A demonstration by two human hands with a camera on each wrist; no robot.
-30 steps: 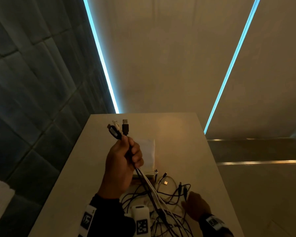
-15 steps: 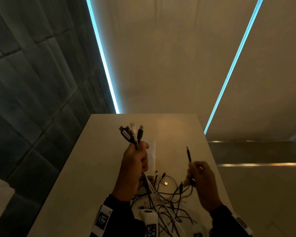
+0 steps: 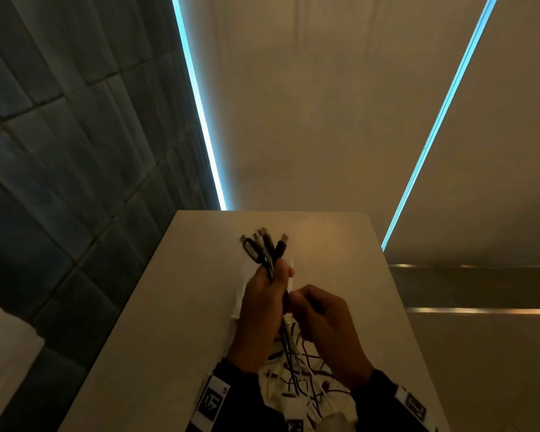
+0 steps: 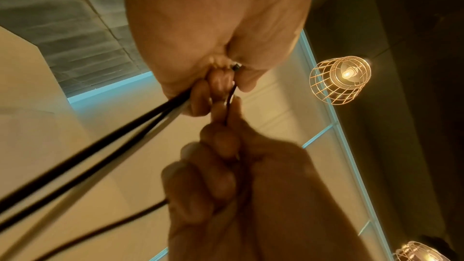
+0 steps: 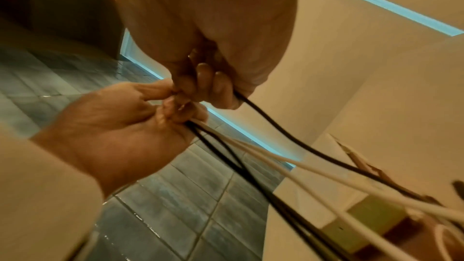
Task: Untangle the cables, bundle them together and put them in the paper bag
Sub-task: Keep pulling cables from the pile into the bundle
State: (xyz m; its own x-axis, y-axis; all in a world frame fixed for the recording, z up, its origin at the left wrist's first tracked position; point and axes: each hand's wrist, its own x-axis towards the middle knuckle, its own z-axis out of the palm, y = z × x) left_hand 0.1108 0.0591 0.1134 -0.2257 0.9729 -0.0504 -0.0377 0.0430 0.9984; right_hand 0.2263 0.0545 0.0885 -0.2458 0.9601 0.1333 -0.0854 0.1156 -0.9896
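Above the pale surface (image 3: 156, 307) the left hand (image 3: 259, 310) squeezes the black and white cables (image 3: 264, 249) with plugs up, likely to keep them together, while the right hand (image 3: 325, 325) pinches one thin black cable (image 5: 288, 134) beside it, ends dangling near the white paper bag (image 3: 240, 294).
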